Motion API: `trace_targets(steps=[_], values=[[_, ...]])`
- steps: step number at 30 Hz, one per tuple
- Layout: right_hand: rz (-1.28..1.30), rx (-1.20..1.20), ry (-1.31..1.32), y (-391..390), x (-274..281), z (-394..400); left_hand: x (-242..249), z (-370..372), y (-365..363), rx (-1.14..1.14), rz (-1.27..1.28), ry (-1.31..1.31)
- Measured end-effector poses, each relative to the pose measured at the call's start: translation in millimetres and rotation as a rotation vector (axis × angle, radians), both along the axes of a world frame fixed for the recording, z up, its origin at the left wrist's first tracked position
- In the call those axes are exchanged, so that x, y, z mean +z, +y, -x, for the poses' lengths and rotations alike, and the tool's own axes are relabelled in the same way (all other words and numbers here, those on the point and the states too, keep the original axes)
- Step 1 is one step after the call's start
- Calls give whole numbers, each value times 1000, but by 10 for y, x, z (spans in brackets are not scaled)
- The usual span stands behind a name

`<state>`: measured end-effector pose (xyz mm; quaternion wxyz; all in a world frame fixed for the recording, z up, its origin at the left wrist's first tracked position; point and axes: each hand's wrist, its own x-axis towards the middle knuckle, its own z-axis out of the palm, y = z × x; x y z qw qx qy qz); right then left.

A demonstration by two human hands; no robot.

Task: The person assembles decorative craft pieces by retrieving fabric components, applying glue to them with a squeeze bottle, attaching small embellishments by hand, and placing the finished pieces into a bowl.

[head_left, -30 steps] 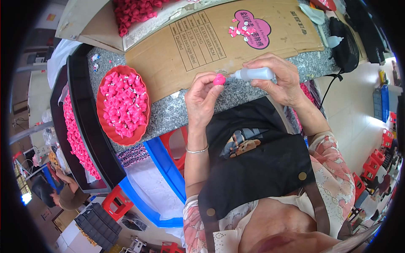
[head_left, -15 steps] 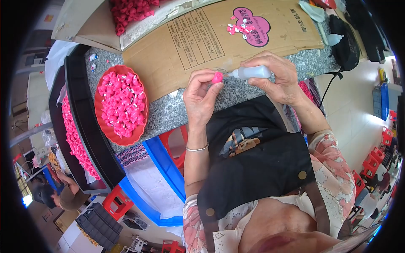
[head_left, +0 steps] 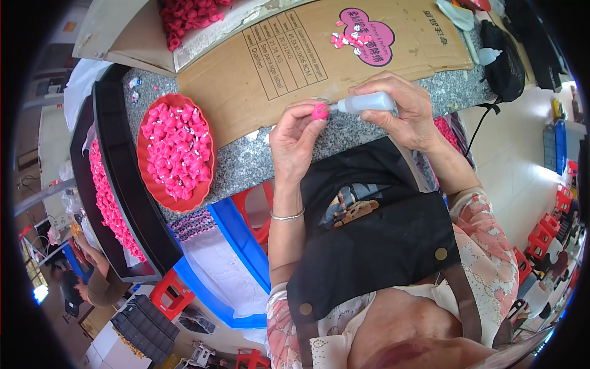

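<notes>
My left hand (head_left: 294, 138) is closed in a pinch on a small pink figurine piece (head_left: 320, 111) between thumb and fingertips. A translucent squeeze bottle (head_left: 367, 103) lies on its side in my right hand (head_left: 407, 111), fingers wrapped round it. Its thin nozzle points left and reaches the pink piece; whether it touches is too small to tell. Both hands are over the near edge of a flattened cardboard sheet (head_left: 233, 92). Several small pink and white pieces (head_left: 351, 40) lie on the cardboard beyond my right hand.
To the left, a red scalloped bowl (head_left: 145, 178) holds many pink pieces; beside it is a black tray (head_left: 126, 184) with more. The speckled stone tabletop (head_left: 239, 166) shows around the cardboard. A black bag (head_left: 505, 67) lies at right. A co-worker (head_left: 101, 280) sits at far left.
The pink piece has turned slightly in my left fingers and shifted a little to the right. My right hand and the bottle are almost unmoved, the bottle slightly higher.
</notes>
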<state>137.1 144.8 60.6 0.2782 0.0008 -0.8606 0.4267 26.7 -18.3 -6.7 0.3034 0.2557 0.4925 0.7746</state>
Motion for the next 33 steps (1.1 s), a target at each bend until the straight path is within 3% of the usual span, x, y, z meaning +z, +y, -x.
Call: trace_targets(steps=[27,30,33], values=[[50,-38,11,59,-123,55,-16,39,19,12,78,41],[253,-55,-53,153,-247,-44,-76,63,25,42,103,36],[825,-75,208,342,-418,-120,-94,107,21,80,124,14]])
